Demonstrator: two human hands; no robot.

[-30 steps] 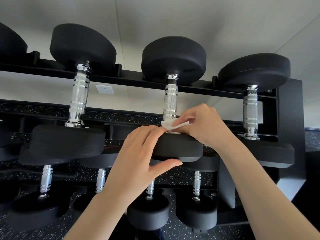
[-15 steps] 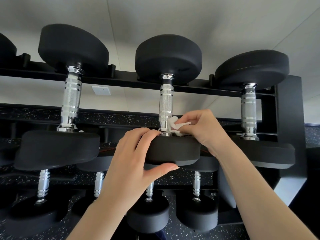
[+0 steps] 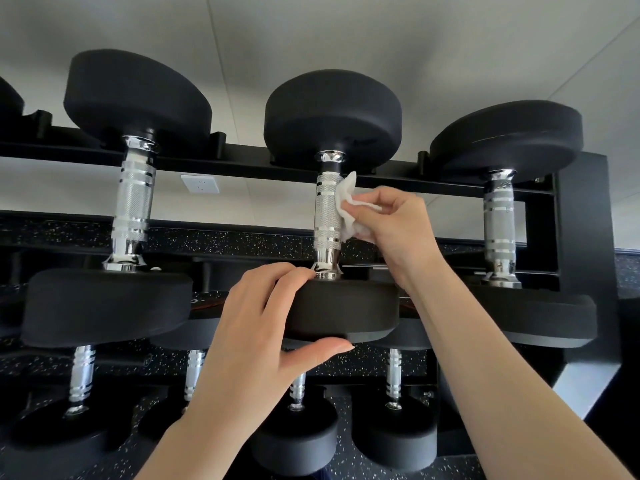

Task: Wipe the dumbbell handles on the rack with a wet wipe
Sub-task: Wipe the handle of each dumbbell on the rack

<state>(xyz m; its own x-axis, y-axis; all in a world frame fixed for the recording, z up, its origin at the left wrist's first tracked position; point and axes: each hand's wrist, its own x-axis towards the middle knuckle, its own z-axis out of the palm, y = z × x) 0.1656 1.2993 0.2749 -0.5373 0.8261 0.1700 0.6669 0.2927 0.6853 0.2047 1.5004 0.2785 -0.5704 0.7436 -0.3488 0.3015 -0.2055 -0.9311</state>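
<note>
A white wet wipe (image 3: pixel 349 206) is pinched by the right hand (image 3: pixel 398 223) against the middle dumbbell's chrome handle (image 3: pixel 327 216); its near head (image 3: pixel 346 310) is gripped by the left hand (image 3: pixel 263 327).

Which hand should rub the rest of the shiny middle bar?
The right hand. It already pinches the wet wipe against the middle handle. The left hand grips the dumbbell's near head, probably steadying it, and holds no wipe.

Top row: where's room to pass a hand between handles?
Open gaps: between the left handle and middle handle, and left of the right handle. Crowded: the middle handle's right side, where the right hand holds the wipe, and its near head, gripped by the left hand.
</note>
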